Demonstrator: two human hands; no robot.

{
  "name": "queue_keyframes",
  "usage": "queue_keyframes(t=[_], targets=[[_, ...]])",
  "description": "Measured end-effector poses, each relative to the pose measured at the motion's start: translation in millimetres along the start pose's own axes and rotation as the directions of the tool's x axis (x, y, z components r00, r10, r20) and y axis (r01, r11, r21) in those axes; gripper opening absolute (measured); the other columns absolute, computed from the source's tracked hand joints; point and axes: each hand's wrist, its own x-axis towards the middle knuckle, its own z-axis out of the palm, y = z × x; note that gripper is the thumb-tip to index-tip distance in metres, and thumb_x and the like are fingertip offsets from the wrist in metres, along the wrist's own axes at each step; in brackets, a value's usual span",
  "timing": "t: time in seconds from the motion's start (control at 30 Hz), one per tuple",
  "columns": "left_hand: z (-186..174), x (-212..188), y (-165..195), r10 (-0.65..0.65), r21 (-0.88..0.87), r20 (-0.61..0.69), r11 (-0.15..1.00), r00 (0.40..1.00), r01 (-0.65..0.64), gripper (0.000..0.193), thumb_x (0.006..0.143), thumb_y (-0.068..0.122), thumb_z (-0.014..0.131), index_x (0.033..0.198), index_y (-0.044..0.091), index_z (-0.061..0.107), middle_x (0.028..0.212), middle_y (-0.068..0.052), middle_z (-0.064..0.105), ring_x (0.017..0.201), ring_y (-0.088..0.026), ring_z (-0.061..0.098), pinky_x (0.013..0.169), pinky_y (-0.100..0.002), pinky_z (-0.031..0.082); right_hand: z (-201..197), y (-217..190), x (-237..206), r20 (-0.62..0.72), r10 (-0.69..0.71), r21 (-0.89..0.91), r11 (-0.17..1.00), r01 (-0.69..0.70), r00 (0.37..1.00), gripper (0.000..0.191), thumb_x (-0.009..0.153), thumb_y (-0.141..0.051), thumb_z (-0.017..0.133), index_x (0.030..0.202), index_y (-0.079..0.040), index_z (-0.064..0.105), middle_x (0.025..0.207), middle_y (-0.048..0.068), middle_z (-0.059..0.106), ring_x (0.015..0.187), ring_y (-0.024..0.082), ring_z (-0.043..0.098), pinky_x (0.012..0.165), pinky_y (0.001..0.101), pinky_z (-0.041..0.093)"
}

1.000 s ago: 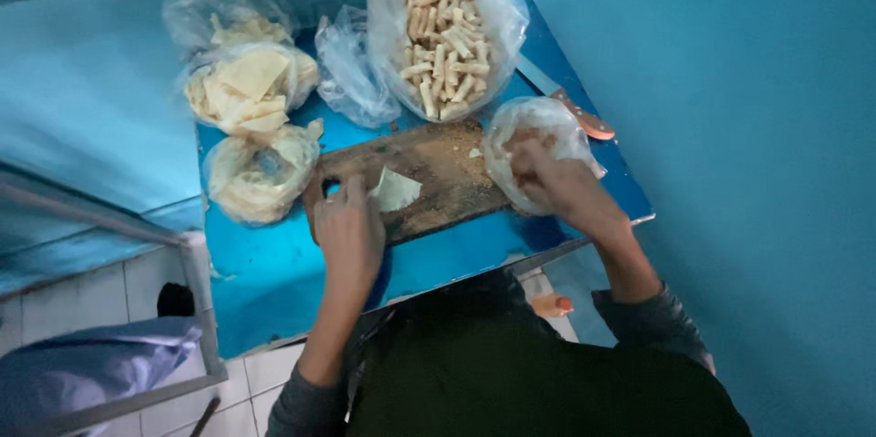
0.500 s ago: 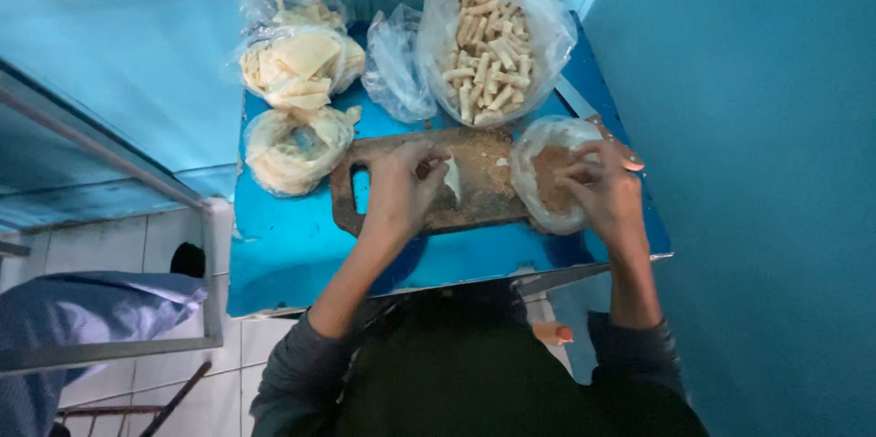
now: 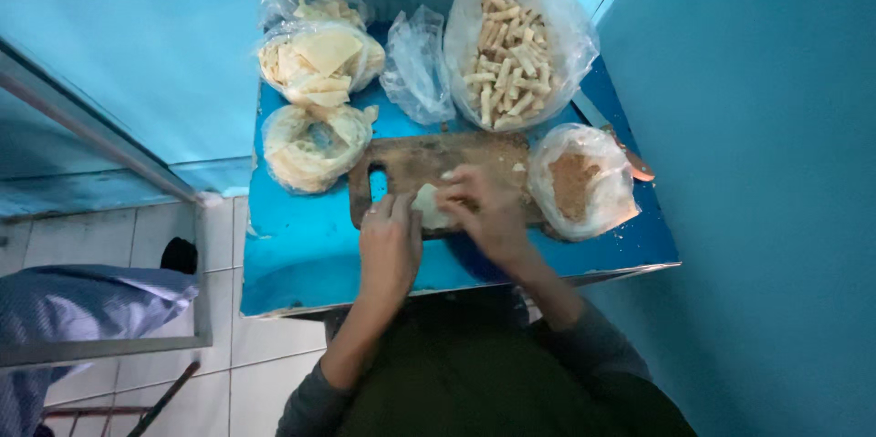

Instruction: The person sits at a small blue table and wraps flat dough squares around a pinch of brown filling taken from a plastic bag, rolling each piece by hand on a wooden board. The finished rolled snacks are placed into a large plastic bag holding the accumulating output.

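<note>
blue walls [image 3: 757, 172], white tiled floor [image 3: 265, 346]

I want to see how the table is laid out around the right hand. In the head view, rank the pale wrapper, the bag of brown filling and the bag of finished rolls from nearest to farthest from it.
From the right hand:
1. Pale wrapper, touched, on its left.
2. Bag of brown filling, just right of it.
3. Bag of finished rolls, at the table's far side.

The cutting board [image 3: 429, 168] is showing as worn, matt brown wood, darkened in patches. The small table [image 3: 301, 264] is gleaming with a smooth, glossy blue top. The bags [image 3: 415, 67] are looking like thin clear plastic (crinkled and shiny). The pale wrapper [image 3: 429, 207] under both hands is appearing soft and matt.
</note>
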Motion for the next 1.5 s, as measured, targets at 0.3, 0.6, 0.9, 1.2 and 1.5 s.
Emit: queue_keyframes(t=[0.3, 0.6, 0.9, 1.2, 1.5], targets=[[-1, -12, 7, -0.011, 0.007, -0.045, 1.000, 0.999, 0.011, 0.021, 0.091, 0.002, 0.062, 0.112, -0.001, 0.064, 0.097, -0.022, 0.065, 0.094, -0.043, 0.061, 0.084, -0.050, 0.048, 18, -16, -14, 0.073, -0.458, -0.375, 0.810, 0.450, 0.886, 0.035, 0.094, -0.006, 0.064, 0.129, -0.006, 0.061, 0.119, 0.016, 0.072, 0.108, 0.032, 0.073, 0.089, 0.0399, 0.060], [-14, -14, 7, 0.027, 0.021, 0.026, 0.999, 0.999, -0.027, 0.039, 0.083, -0.003, 0.060, 0.122, -0.003, 0.062, 0.102, -0.022, 0.066, 0.097, -0.042, 0.060, 0.091, -0.050, 0.046, -21, -22, -16, -0.133, -0.021, -0.243, 0.970, -0.012, 0.991, 0.046, 0.092, -0.009, 0.073, 0.135, -0.010, 0.058, 0.117, 0.006, 0.075, 0.105, 0.025, 0.075, 0.086, 0.0392, 0.058], [-12, -8, 12, 0.119, 0.020, 0.066, 0.992, 0.991, -0.121, 0.049, 0.076, -0.005, 0.058, 0.125, -0.003, 0.059, 0.108, -0.019, 0.066, 0.103, -0.039, 0.059, 0.095, -0.048, 0.046, -7, -22, -18, -0.079, 0.143, -0.120, 0.981, -0.152, 0.987, 0.048, 0.089, -0.004, 0.074, 0.133, -0.011, 0.057, 0.095, 0.006, 0.071, 0.088, 0.018, 0.073, 0.077, 0.0311, 0.058], [0, -6, 9, 0.133, -0.019, 0.017, 0.991, 0.991, -0.133, 0.034, 0.085, 0.001, 0.062, 0.118, -0.001, 0.063, 0.103, -0.017, 0.066, 0.099, -0.037, 0.060, 0.093, -0.047, 0.046, 3, 7, -25, -0.018, 0.200, 0.391, 0.903, -0.177, 0.980, 0.049, 0.096, 0.005, 0.066, 0.140, -0.007, 0.048, 0.109, 0.008, 0.067, 0.100, 0.015, 0.070, 0.084, 0.0304, 0.060], [-4, -10, 11, 0.128, 0.093, 0.040, 0.987, 0.991, -0.132, 0.018, 0.083, 0.005, 0.064, 0.100, 0.001, 0.066, 0.111, -0.020, 0.058, 0.105, -0.040, 0.056, 0.093, -0.049, 0.045, 11, -9, -28, -0.085, 0.051, 0.085, 0.995, -0.043, 0.995, 0.039, 0.092, 0.000, 0.072, 0.128, -0.007, 0.059, 0.110, 0.009, 0.075, 0.098, 0.018, 0.076, 0.081, 0.0304, 0.062]])
